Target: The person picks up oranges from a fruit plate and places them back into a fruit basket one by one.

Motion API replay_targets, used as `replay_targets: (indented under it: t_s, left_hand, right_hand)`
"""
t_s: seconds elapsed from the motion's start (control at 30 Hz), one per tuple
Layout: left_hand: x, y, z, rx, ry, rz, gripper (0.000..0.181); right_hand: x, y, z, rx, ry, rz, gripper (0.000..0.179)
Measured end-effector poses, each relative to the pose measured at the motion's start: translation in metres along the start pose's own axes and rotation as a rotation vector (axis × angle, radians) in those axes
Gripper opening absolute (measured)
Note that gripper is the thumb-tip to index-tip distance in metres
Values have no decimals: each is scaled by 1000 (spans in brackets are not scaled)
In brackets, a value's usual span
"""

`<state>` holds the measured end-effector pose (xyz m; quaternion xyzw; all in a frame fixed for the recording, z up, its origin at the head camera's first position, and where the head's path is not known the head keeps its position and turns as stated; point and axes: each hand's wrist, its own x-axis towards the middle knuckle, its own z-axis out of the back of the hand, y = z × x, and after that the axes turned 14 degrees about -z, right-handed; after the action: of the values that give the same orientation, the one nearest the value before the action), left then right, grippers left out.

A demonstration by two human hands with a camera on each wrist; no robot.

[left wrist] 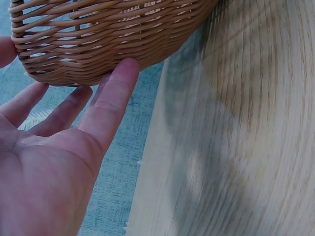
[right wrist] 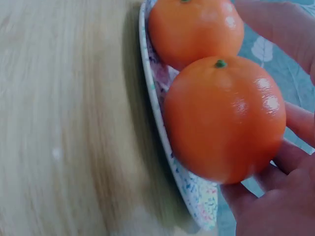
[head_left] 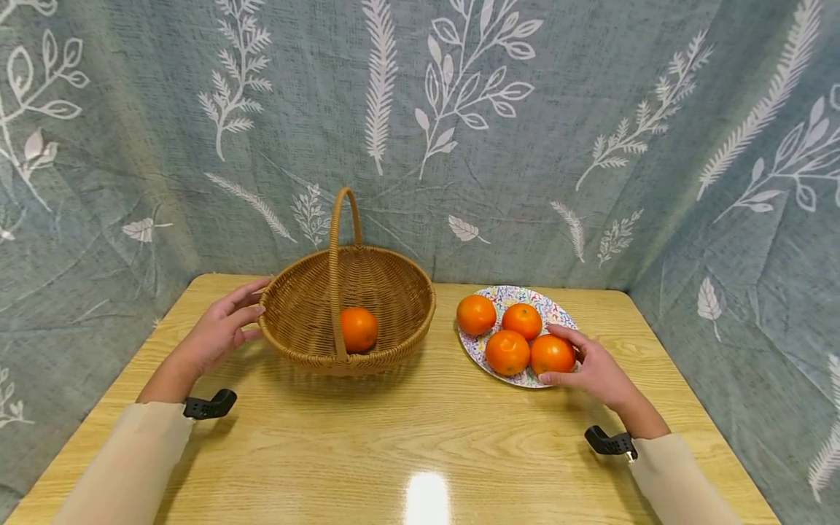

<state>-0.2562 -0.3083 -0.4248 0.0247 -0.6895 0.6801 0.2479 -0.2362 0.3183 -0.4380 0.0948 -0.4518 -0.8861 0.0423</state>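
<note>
Orange (head_left: 553, 355) at the near right of the patterned plate (head_left: 554, 310) sits in the grasp of the right hand (head_left: 600, 372), thumb and fingers curled about it. Three other oranges (head_left: 507, 352) share the plate. To the left, the left hand (head_left: 219, 328) touches the wicker basket (head_left: 295, 321) with loosely extended fingers; one more fruit (head_left: 359, 329) lies inside. Plate and basket stand apart on the wooden tabletop (head_left: 328, 452), before a leaf-patterned cloth (head_left: 151, 109).

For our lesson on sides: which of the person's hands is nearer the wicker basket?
Left. The left hand touches the wicker basket on its left; the right hand is farther off to the right, at an orange on the patterned plate.
</note>
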Motion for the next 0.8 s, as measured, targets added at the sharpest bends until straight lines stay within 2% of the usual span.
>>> replay_targets:
  t_s: [0.17, 0.5, 0.8]
  left_hand:
    - [0, 0, -1, -11, 0, 6, 59]
    - [0, -2, -1, -19, -5, 6, 59]
    - [0, -1, -1, -10, 3, 10, 60]
  right_hand:
    - [-1, -5, 1, -2, -9, -14, 86]
    - [3, -10, 0, 76, 10, -38, 88]
    - [4, -12, -5, 89, -23, -24, 86]
